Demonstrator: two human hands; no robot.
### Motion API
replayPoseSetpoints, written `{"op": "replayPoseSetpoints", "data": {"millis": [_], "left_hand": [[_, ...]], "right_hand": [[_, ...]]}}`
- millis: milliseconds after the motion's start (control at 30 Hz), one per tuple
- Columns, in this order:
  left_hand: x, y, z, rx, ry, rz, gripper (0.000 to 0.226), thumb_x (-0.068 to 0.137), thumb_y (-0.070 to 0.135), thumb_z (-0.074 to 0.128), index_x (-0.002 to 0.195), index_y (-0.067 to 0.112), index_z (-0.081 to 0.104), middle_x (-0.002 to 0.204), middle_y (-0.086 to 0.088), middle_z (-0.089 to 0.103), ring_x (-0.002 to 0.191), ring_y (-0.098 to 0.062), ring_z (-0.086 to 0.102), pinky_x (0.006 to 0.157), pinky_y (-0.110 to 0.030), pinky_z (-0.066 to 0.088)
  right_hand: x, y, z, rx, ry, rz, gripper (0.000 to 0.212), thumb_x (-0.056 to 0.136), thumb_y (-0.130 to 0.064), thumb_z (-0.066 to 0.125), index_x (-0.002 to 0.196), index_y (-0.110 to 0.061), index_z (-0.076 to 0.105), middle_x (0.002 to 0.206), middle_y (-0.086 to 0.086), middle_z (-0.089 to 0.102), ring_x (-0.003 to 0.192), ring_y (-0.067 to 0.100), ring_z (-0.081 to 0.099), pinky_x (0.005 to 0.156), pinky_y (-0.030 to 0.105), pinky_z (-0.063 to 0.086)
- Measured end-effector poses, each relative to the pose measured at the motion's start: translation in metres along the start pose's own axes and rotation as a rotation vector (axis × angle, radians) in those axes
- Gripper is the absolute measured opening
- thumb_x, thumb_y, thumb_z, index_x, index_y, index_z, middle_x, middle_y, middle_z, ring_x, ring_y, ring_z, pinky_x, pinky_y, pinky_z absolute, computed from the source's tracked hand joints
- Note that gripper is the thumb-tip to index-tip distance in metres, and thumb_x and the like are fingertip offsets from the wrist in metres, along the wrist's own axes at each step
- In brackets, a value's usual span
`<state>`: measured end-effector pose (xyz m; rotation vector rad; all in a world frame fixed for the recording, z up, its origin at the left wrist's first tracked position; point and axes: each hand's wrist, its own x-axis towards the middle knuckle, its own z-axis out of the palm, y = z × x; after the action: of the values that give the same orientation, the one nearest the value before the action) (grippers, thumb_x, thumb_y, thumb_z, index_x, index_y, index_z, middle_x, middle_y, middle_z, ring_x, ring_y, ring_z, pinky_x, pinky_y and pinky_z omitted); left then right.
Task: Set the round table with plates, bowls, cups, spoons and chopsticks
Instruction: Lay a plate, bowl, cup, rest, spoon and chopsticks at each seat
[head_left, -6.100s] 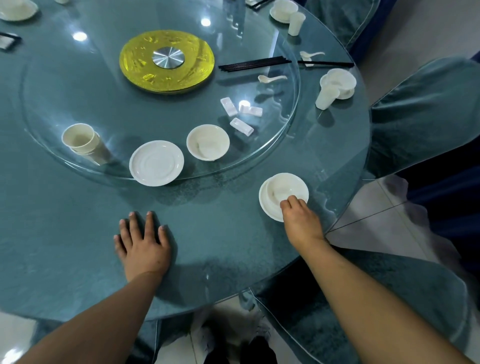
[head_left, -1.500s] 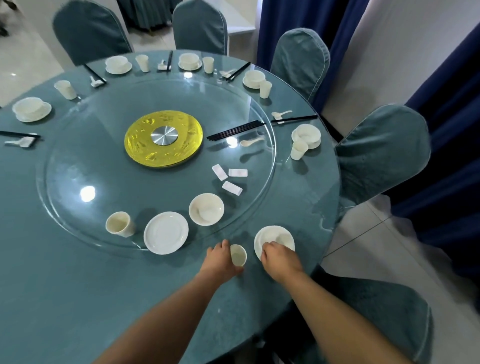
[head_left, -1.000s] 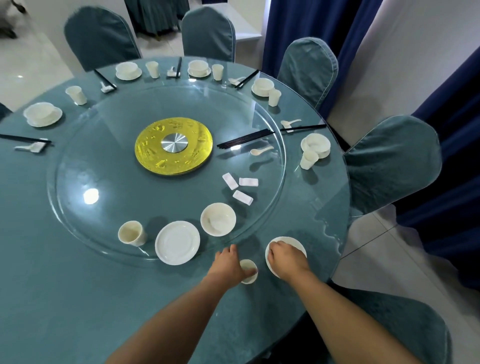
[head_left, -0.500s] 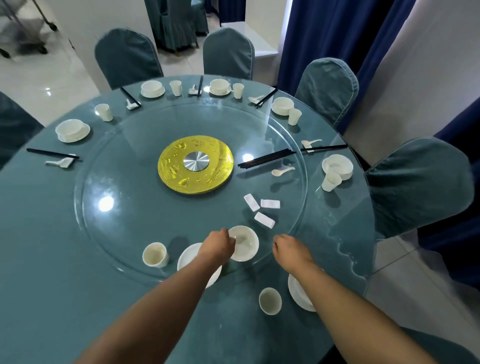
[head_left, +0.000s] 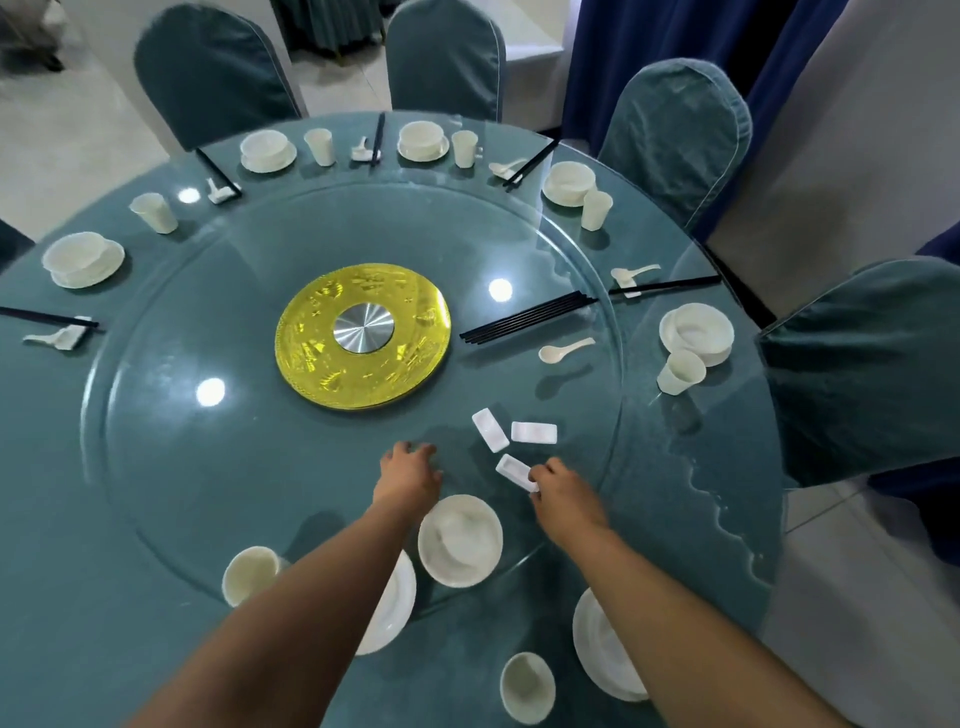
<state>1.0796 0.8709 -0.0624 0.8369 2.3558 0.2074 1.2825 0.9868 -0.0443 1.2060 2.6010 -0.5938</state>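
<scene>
Right hand (head_left: 563, 491) is pinching the nearest white chopstick rest (head_left: 516, 472) on the glass turntable (head_left: 156, 467), left hand (head_left: 410, 467) hovers open nearby w/ fingers relaxed, so imo lift the rest straight up and don't bump the other 2 rests (head_left: 511, 435) or the bowl (head_left: 460, 540).

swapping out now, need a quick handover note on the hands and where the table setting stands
Right hand pinches the nearest of three white chopstick rests on the glass turntable.
Left hand hangs open over the turntable, holding nothing.
Near place: plate with bowl and cup set on the table edge; no rest, spoon or chopsticks there.
On the turntable: chopstick bundle, spoon, spare bowl, plate, cup.
Far places look set.
Left: finish this place, then use the spares.
</scene>
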Motion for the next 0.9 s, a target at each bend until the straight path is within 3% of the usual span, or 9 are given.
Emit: {"op": "replayPoseSetpoints", "data": {"millis": [133, 267, 500, 700, 900], "left_hand": [[0.023, 0.002, 0.006, 0.008, -0.067, -0.117, 0.074, 0.087, 0.038, 0.070, 0.149, 0.043, 0.029, 0.162, -0.004, 0.002, 0.148, -0.040, -0.003, 0.111, -0.064, 0.027], [0.028, 0.002, 0.010, 0.055, -0.127, -0.147, 0.086, 0.084, 0.041, 0.073, 0.150, 0.048, 0.019, 0.162, 0.000, -0.016, 0.146, -0.046, -0.014, 0.107, -0.071, 0.022], [0.032, 0.008, 0.011, 0.066, -0.172, -0.160, 0.087, 0.087, 0.038, 0.071, 0.152, 0.046, 0.013, 0.162, -0.004, -0.020, 0.144, -0.049, -0.018, 0.105, -0.074, 0.022], [0.033, 0.007, 0.014, 0.108, -0.160, -0.154, 0.086, 0.089, 0.041, 0.069, 0.153, 0.046, 0.011, 0.161, -0.005, -0.021, 0.144, -0.049, -0.017, 0.105, -0.074, 0.022], [0.035, 0.004, 0.017, 0.181, -0.147, -0.134, 0.084, 0.090, 0.046, 0.065, 0.153, 0.044, 0.009, 0.161, -0.009, -0.018, 0.143, -0.053, -0.012, 0.107, -0.072, 0.022]], "right_hand": [[0.017, 0.009, 0.013, 0.018, -0.063, -0.018, 0.029, 0.096, -0.029, 0.054, 0.123, -0.019, 0.052, 0.123, 0.002, 0.045, 0.112, 0.024, 0.051, 0.085, 0.037, 0.050], [0.024, 0.014, 0.021, -0.003, -0.054, -0.059, 0.029, 0.095, -0.028, 0.055, 0.121, -0.017, 0.050, 0.120, 0.003, 0.044, 0.109, 0.025, 0.050, 0.082, 0.038, 0.051], [0.025, 0.024, 0.031, 0.121, 0.112, -0.061, 0.020, 0.098, -0.022, 0.046, 0.103, -0.008, 0.059, 0.102, 0.009, 0.058, 0.091, 0.029, 0.058, 0.074, 0.039, 0.046], [0.016, 0.060, 0.026, 0.422, 0.206, 0.209, 0.022, 0.099, -0.017, 0.046, 0.110, -0.009, 0.064, 0.107, 0.009, 0.062, 0.096, 0.031, 0.059, 0.083, 0.039, 0.048], [0.000, 0.118, 0.016, 0.532, 0.297, 0.451, 0.022, 0.097, -0.011, 0.049, 0.110, -0.006, 0.066, 0.106, 0.016, 0.067, 0.097, 0.036, 0.062, 0.083, 0.040, 0.048]]}}
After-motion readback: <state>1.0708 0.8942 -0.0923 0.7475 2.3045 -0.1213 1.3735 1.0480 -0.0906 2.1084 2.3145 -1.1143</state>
